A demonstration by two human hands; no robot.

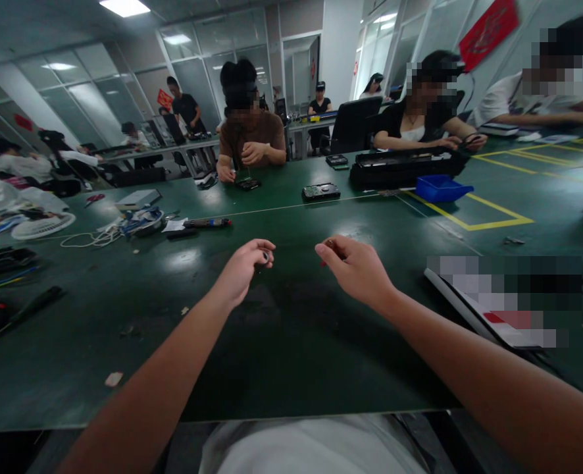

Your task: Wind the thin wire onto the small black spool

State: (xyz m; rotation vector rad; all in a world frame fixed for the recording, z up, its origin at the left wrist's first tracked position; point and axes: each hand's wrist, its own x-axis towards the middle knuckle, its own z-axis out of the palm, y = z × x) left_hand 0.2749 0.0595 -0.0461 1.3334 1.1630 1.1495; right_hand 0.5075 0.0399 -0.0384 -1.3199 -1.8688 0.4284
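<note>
My left hand (246, 268) is closed, its fingers curled round a small dark round piece (264, 257) with a shiny rim; its kind is too small to tell. Facing it across a short gap, my right hand (358, 264) is also closed, thumb pressed to the fingers. A dark reddish bit shows beneath that thumb, but I cannot make out what it is. Both hands hover over the green table (291, 355), apart from each other. Beyond them lies a hard drive (321, 191).
A screwdriver (212, 223) and a heap of cables (143, 221) lie to the left, near a white fan grille (42, 225). Rightward are a blue bin (442, 189), a long black casing (405, 170) and a booklet (462, 303). Co-workers sit across the table; one handles a second drive (249, 184).
</note>
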